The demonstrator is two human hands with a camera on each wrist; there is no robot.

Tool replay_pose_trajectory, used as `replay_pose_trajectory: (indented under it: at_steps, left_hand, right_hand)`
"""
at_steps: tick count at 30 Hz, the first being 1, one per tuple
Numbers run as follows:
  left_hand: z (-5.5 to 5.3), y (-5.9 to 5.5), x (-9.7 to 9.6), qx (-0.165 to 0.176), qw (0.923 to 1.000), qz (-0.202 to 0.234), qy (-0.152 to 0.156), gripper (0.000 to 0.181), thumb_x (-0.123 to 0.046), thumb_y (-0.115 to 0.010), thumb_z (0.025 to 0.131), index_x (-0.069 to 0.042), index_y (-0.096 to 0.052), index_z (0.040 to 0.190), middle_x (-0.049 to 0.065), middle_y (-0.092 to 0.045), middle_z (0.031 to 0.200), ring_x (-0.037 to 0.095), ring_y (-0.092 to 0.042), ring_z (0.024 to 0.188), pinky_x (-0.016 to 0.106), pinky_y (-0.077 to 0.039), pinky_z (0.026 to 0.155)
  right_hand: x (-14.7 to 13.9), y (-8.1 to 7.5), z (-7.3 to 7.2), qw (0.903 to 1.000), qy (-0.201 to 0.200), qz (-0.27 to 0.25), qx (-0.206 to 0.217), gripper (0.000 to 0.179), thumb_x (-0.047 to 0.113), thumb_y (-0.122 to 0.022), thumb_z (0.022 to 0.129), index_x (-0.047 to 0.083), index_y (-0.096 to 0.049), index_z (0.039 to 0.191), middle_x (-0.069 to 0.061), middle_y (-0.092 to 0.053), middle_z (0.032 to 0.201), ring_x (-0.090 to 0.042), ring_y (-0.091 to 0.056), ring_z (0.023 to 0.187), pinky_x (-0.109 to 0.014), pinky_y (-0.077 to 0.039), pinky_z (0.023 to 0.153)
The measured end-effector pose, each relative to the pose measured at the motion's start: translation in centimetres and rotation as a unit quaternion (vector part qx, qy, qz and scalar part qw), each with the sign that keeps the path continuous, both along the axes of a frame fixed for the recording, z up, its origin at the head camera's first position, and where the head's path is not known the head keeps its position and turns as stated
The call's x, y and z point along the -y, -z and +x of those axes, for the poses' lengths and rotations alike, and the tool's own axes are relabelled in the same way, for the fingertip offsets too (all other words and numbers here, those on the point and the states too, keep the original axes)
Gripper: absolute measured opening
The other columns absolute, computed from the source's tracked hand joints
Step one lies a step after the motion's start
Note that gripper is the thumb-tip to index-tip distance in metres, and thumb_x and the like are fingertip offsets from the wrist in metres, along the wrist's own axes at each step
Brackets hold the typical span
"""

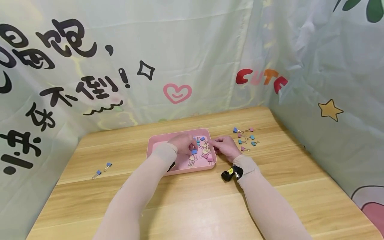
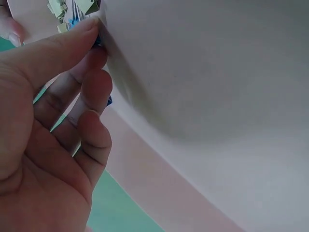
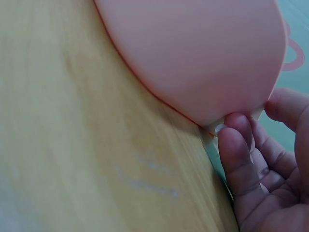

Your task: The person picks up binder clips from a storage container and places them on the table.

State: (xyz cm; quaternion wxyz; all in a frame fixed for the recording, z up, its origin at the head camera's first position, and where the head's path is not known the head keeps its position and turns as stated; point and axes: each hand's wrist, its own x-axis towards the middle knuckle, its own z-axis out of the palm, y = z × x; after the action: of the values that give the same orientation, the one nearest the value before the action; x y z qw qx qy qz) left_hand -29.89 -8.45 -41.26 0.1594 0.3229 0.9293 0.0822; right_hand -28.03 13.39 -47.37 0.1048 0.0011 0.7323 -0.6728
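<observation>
A pink tray [image 1: 192, 170] sits on the table with several binder clips at its right end, among them a pale yellow clip [image 1: 191, 159] and a pink clip [image 1: 210, 160]. Over the tray, my left hand [image 1: 182, 144] pinches a blue binder clip [image 2: 99, 40] between thumb and forefinger; the fingers cover most of it. My right hand [image 1: 227, 147] grips the tray's right side. In the right wrist view its thumb [image 3: 285, 108] is at the rim and the fingers bend against the outer pink wall [image 3: 203, 63].
Several blue, pink and teal clips, including a teal clip [image 1: 255, 143], lie to the right of the tray. Two blue clips, one a blue clip [image 1: 108, 166], lie far left. A printed curtain [image 1: 204, 43] borders the wooden table [image 1: 192, 206] behind and at the sides.
</observation>
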Motion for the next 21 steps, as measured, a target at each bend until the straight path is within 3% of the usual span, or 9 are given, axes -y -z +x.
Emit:
replay_pose_trajectory:
  at_steps: [4, 10, 13, 17, 21]
  left_hand:
    - [0.1, -0.1, 0.4, -0.01, 0.9999, -0.009, 0.003, 0.022, -0.023, -0.08, 0.08, -0.017, -0.073, 0.1, -0.006, -0.065, 0.087, 0.01, -0.055, 0.08, 0.024, -0.046, 0.078]
    - [0.0, -0.5, 1.8, 0.0, 0.999, 0.008, -0.045, 0.007, -0.023, -0.075, 0.084, -0.018, -0.07, 0.083, -0.006, -0.064, 0.081, 0.011, -0.056, 0.073, 0.024, -0.047, 0.068]
    - [-0.1, -0.6, 2.4, 0.001, 0.9991, 0.008, -0.042, 0.006, -0.022, -0.075, 0.085, -0.018, -0.071, 0.089, -0.006, -0.063, 0.081, 0.011, -0.055, 0.074, 0.023, -0.047, 0.068]
    - [0.1, -0.5, 2.7, 0.01, 0.9997, 0.006, -0.02, 0.023, -0.016, -0.077, 0.081, -0.018, -0.073, 0.104, -0.003, -0.065, 0.082, 0.01, -0.055, 0.073, 0.023, -0.046, 0.069]
    - [0.5, -0.4, 2.7, 0.023, 0.9995, -0.011, -0.016, 0.028, -0.015, -0.082, 0.077, -0.017, -0.073, 0.104, -0.003, -0.066, 0.084, 0.01, -0.055, 0.075, 0.022, -0.047, 0.072]
  right_hand:
    - [0.0, 0.0, 0.1, 1.0, 0.0, 0.0, -0.001, 0.033, 0.02, -0.069, 0.09, -0.008, -0.066, 0.106, -0.014, -0.068, 0.089, -0.017, -0.063, 0.067, -0.029, -0.055, 0.062]
    - [-0.2, 0.2, 0.0, 0.9999, 0.003, 0.01, 0.0, 0.033, 0.021, -0.068, 0.091, -0.007, -0.066, 0.108, -0.016, -0.068, 0.095, -0.016, -0.064, 0.07, -0.029, -0.055, 0.064]
    - [-0.3, 0.2, 0.0, 0.9999, 0.005, 0.015, 0.0, 0.033, 0.022, -0.068, 0.091, -0.007, -0.066, 0.108, -0.016, -0.068, 0.096, -0.016, -0.064, 0.071, -0.028, -0.055, 0.065]
    - [-0.2, 0.1, -0.1, 0.9999, 0.005, 0.011, 0.0, 0.033, 0.021, -0.068, 0.091, -0.007, -0.066, 0.108, -0.015, -0.068, 0.095, -0.016, -0.064, 0.072, -0.029, -0.055, 0.066]
    - [0.0, 0.1, -0.1, 0.9999, 0.004, 0.01, 0.002, 0.033, 0.021, -0.068, 0.09, -0.006, -0.066, 0.108, -0.016, -0.068, 0.095, -0.018, -0.065, 0.072, -0.03, -0.056, 0.066]
